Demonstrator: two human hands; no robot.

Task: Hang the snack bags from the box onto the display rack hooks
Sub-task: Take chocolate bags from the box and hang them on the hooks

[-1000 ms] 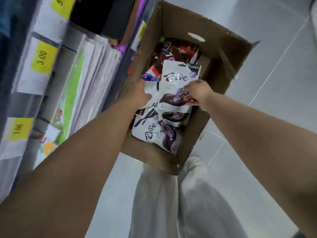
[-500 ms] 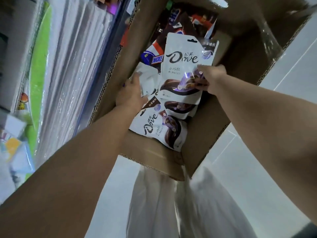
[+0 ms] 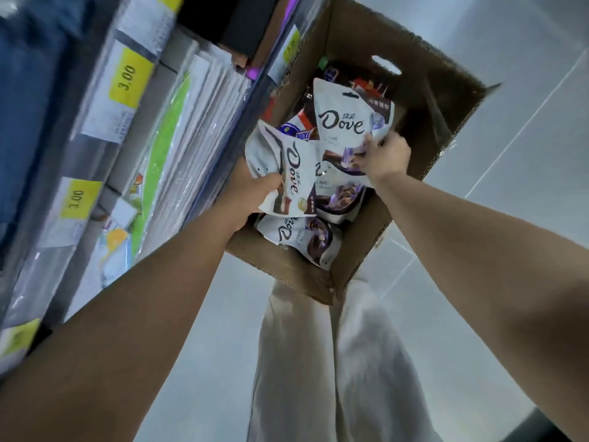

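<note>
An open cardboard box [image 3: 443, 100] stands on the floor and holds several white Dove snack bags and other chocolate packs. My left hand [image 3: 251, 193] grips one white Dove bag [image 3: 287, 173] by its left edge, lifted and tilted over the box's left side. My right hand [image 3: 384, 159] pinches a second Dove bag [image 3: 342, 119] at its right edge, its hang-hole end pointing away from me. Another Dove bag [image 3: 306, 240] lies at the near end of the box. No rack hooks are in view.
Shelves on the left carry flat packaged goods [image 3: 178, 161] and yellow 3.00 price tags [image 3: 127, 79]. Grey tiled floor [image 3: 526, 154] lies to the right of the box. My legs in light trousers [image 3: 344, 362] are just behind the box.
My left hand has taken hold of a Dove bag and raised it from the pile. The right hand still holds its bag, shifted slightly. The camera has tilted back up toward the shelves.
</note>
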